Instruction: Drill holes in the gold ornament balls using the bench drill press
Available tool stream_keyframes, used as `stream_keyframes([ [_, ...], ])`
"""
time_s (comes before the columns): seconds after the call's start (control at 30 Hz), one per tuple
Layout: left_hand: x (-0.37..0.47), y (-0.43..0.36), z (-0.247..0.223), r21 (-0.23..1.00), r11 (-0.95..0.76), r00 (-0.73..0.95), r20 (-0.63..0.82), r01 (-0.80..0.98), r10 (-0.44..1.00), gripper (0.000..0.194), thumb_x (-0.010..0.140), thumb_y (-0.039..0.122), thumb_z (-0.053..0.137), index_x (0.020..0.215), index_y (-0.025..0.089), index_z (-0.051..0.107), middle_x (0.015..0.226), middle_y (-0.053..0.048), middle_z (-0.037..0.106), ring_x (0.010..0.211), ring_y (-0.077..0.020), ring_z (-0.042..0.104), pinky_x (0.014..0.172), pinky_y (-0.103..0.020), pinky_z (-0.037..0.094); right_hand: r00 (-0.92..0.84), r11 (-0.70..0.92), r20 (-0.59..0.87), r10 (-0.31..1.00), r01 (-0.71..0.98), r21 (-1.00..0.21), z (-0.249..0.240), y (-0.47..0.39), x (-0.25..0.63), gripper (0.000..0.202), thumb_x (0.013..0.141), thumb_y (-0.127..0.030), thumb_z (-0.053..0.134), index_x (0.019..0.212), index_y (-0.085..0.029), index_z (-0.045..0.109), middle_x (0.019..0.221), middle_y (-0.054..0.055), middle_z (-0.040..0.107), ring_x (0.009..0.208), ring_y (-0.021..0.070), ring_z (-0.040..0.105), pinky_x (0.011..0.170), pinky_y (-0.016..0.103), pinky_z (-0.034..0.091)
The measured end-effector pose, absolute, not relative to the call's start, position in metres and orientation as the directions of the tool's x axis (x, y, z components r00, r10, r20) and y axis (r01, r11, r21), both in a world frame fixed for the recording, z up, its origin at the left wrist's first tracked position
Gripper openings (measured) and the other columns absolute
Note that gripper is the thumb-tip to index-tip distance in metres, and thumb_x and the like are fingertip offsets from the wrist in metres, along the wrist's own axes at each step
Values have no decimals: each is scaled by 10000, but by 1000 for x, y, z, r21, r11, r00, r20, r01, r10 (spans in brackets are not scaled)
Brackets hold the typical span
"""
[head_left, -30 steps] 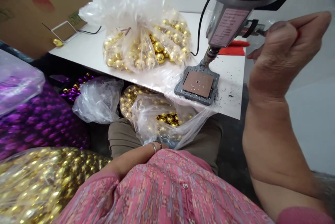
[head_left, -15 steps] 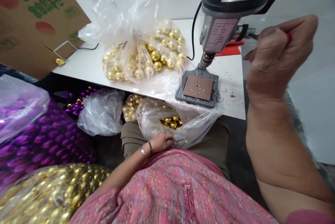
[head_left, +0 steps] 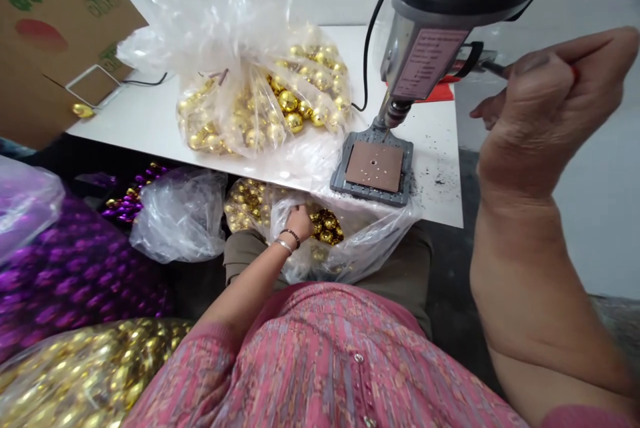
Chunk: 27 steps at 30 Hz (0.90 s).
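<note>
My left hand (head_left: 300,220) is at the opening of a clear plastic bag (head_left: 367,241) on my lap, beside the gold balls (head_left: 327,227) inside it. Its fingers are bent and partly hidden, so what they hold, if anything, does not show. My right hand (head_left: 540,108), raised at the right, is wrapped round the lever (head_left: 493,68) of a bench drill (head_left: 425,48). Under the drill's chuck (head_left: 397,113) lies a brown square plate (head_left: 375,167) with a small hole, on the grey drill base (head_left: 339,178). No ball sits on the plate.
A large clear bag of gold balls (head_left: 295,105) stands on the white table (head_left: 440,148). Black cable (head_left: 369,41) hangs behind the drill. A cardboard box (head_left: 75,35) is at the left, above bags of purple balls (head_left: 75,275) and gold balls (head_left: 100,368). Dark shavings lie beside the base.
My left hand has moved forward from the near edge of the lap bag to the balls in its opening. My right hand remains on the lever. The view has shifted slightly.
</note>
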<state>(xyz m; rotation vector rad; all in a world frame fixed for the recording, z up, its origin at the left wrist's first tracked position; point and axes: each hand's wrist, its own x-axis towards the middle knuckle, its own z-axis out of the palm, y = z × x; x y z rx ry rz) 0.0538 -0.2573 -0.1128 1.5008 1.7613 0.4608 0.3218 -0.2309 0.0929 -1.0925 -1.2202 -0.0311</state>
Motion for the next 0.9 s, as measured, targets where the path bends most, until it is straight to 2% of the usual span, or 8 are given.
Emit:
stream_keyframes([
  [0.13, 43, -276, -84, 651, 153, 113, -347, 744, 931, 402, 750, 81, 592, 1141, 117, 679, 1211, -181, 693, 1210, -304, 607, 1078, -417, 450, 406, 494, 754, 516, 578, -649, 90, -231, 324, 163, 905, -298, 439, 846, -146, 434, 770, -45, 481, 611, -7, 484, 685, 214, 427],
  [0.2, 36, -279, -57, 678, -27, 334, -327, 734, 884, 274, 814, 163, 589, 1048, 177, 732, 1096, -101, 754, 1061, -244, 681, 981, -344, 518, 411, 477, 754, 512, 594, -648, 87, -230, 324, 180, 891, -315, 456, 858, -138, 454, 743, -47, 485, 584, 6, 486, 659, 220, 419],
  [0.27, 34, -269, -27, 689, -215, 448, -177, 692, 876, 283, 889, 248, 550, 1100, 215, 735, 1085, -61, 768, 974, -199, 708, 899, -300, 548, 430, 463, 751, 502, 599, -653, 85, -230, 325, 195, 873, -330, 468, 864, -135, 478, 700, -47, 483, 570, 29, 492, 642, 232, 413],
  [0.33, 37, -244, 0, 630, -283, 326, 50, 723, 944, 314, 919, 247, 517, 1152, 186, 719, 1081, -81, 765, 946, -187, 714, 892, -295, 549, 448, 450, 741, 500, 597, -664, 83, -229, 324, 215, 855, -349, 484, 866, -135, 500, 702, -35, 500, 596, 50, 511, 657, 252, 427],
  [0.4, 45, -205, 20, 577, -236, 192, 136, 782, 972, 339, 937, 182, 465, 1178, 141, 701, 974, -90, 765, 860, -172, 721, 878, -290, 548, 458, 429, 728, 509, 599, -677, 83, -230, 324, 244, 843, -379, 496, 868, -137, 519, 721, -21, 516, 649, 70, 538, 690, 270, 445],
  [0.53, 61, -119, 32, 418, -97, 64, 92, 903, 994, 387, 911, 77, 439, 1218, 101, 673, 1090, -150, 735, 990, -219, 703, 944, -320, 512, 476, 381, 692, 543, 595, -708, 86, -233, 324, 328, 822, -466, 504, 871, -145, 548, 696, -16, 515, 684, 93, 556, 703, 279, 446],
  [0.67, 58, -72, 19, 286, 68, -74, 11, 956, 997, 351, 907, 203, 537, 1230, 121, 648, 1221, -196, 681, 1133, -296, 649, 957, -369, 494, 516, 298, 624, 587, 579, -759, 90, -237, 323, 382, 800, -528, 512, 872, -157, 564, 654, -16, 543, 628, 96, 543, 672, 282, 429],
  [0.9, 47, -77, -3, 270, -5, 13, -28, 963, 1000, 438, 846, 305, 628, 1266, 217, 535, 1146, -137, 699, 1043, -290, 670, 859, -355, 494, 539, 299, 601, 590, 545, -783, 88, -239, 322, 402, 794, -564, 533, 870, -171, 575, 662, -13, 573, 603, 94, 534, 645, 281, 417],
])
